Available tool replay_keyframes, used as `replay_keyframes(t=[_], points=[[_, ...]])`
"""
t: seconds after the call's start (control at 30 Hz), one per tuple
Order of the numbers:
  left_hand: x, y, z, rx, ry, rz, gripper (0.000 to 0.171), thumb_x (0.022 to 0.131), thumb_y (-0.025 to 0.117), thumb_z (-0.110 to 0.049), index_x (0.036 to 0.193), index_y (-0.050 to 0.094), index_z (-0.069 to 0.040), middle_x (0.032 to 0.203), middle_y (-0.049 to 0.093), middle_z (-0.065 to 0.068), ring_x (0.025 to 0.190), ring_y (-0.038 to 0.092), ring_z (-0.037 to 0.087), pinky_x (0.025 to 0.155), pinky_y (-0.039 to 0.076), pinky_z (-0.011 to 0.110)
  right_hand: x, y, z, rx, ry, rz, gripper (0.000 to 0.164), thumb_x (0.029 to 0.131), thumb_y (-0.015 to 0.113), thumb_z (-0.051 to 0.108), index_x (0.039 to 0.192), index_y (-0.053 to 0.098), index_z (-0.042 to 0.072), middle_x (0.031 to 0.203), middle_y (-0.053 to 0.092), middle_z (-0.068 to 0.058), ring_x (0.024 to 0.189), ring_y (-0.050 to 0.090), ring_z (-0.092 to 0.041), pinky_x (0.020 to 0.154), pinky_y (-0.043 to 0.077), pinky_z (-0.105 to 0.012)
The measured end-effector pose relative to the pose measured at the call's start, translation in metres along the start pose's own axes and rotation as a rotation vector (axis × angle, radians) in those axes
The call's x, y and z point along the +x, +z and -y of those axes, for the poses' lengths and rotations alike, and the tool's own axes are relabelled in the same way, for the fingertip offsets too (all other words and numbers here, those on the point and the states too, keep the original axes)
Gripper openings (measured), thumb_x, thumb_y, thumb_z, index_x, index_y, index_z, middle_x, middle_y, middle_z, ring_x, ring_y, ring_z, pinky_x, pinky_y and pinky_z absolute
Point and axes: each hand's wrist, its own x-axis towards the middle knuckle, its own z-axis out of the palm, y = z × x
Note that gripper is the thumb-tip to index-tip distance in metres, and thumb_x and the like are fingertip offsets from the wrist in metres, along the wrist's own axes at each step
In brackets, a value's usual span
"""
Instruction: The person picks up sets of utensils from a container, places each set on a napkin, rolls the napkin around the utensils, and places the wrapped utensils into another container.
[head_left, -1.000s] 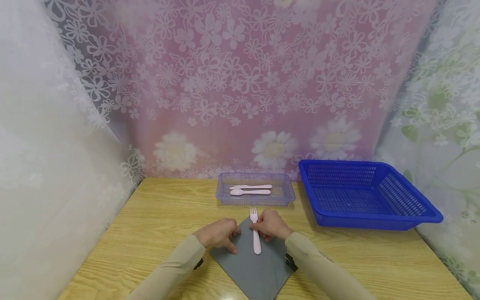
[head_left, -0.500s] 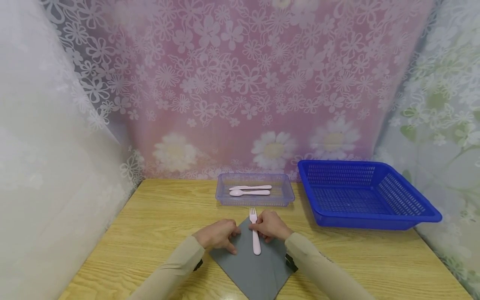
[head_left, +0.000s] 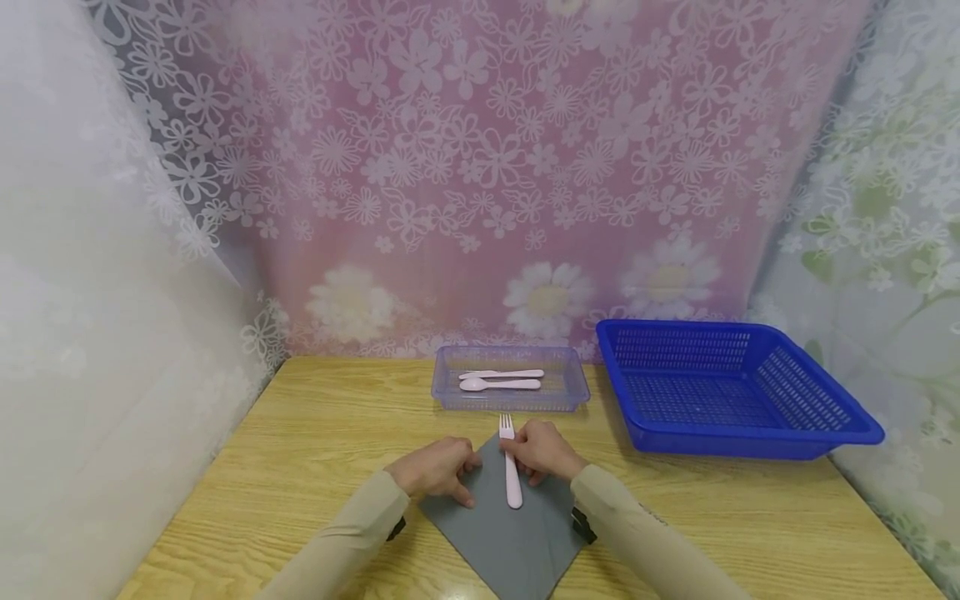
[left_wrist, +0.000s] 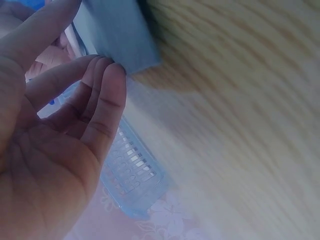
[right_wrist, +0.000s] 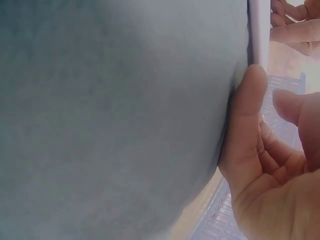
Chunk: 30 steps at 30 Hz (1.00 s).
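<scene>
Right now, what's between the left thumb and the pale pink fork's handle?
Only flat grey cloth separates left thumb from fork handle, as the head view shows.

The fork (head_left: 513, 482) looks smooth plastic, the napkin (head_left: 510, 537) matt cloth, the table (head_left: 300, 467) wood-grained.

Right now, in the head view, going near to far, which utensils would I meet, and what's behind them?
Fork, spoon, knife, then the pink floral curtain. Left out for overlap: the gray cloth and the clear plastic basket.
</scene>
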Motion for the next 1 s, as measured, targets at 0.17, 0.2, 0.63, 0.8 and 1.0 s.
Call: replay_keyframes(t=[0.17, 0.2, 0.63, 0.8, 1.0], points=[[-0.001, -0.003, 0.002, -0.042, 0.017, -0.022, 0.031, 0.072, 0.088, -0.025, 0.096, 0.073, -0.011, 0.086, 0.063, -0.003, 0.071, 0.051, 0.002, 0.065, 0.047, 0.018, 0.0, -0.003, 0.002, 0.018, 0.016, -0.004, 0.046, 0.098, 0.059, 0.034, 0.062, 0.063, 0.006, 0.05, 0.053, -0.002, 0.039, 0.052, -0.012, 0.04, 0.052, -0.031], [-0.001, -0.003, 0.003, -0.054, 0.018, -0.03, 0.031, 0.073, 0.088, -0.024, 0.096, 0.074, -0.01, 0.087, 0.065, -0.003, 0.072, 0.052, 0.002, 0.066, 0.047, 0.017, 0.0, -0.004, 0.002, 0.022, 0.016, -0.005, 0.046, 0.099, 0.059, 0.034, 0.062, 0.064, 0.006, 0.05, 0.053, -0.002, 0.039, 0.052, -0.012, 0.04, 0.052, -0.031], [0.003, -0.016, 0.013, -0.093, 0.047, -0.281, 0.012, 0.091, 0.071, -0.018, 0.094, 0.076, -0.008, 0.084, 0.072, 0.0, 0.071, 0.06, 0.004, 0.065, 0.051, 0.021, 0.011, -0.016, 0.002, -0.148, -0.11, -0.234, 0.049, 0.097, 0.061, 0.032, 0.053, 0.046, 0.017, 0.045, 0.041, 0.005, 0.037, 0.042, -0.01, 0.036, 0.03, -0.023], [0.005, -0.019, 0.018, -0.013, -0.065, -0.464, 0.012, 0.092, 0.07, -0.022, 0.088, 0.076, -0.013, 0.077, 0.069, -0.004, 0.065, 0.055, 0.004, 0.059, 0.046, 0.021, 0.017, -0.019, 0.007, -0.224, -0.207, -0.39, 0.036, 0.094, 0.062, 0.023, 0.058, 0.058, 0.018, 0.051, 0.046, 0.009, 0.044, 0.038, -0.007, 0.043, 0.027, -0.023], [0.009, -0.023, 0.021, 0.049, -0.215, -0.645, 0.013, 0.09, 0.072, -0.022, 0.089, 0.076, -0.009, 0.083, 0.067, 0.003, 0.07, 0.057, 0.015, 0.056, 0.047, 0.026, 0.025, -0.024, 0.012, -0.254, -0.277, -0.474, 0.013, 0.093, 0.064, 0.017, 0.083, 0.072, 0.013, 0.076, 0.065, 0.002, 0.066, 0.056, -0.014, 0.058, 0.047, -0.03]])
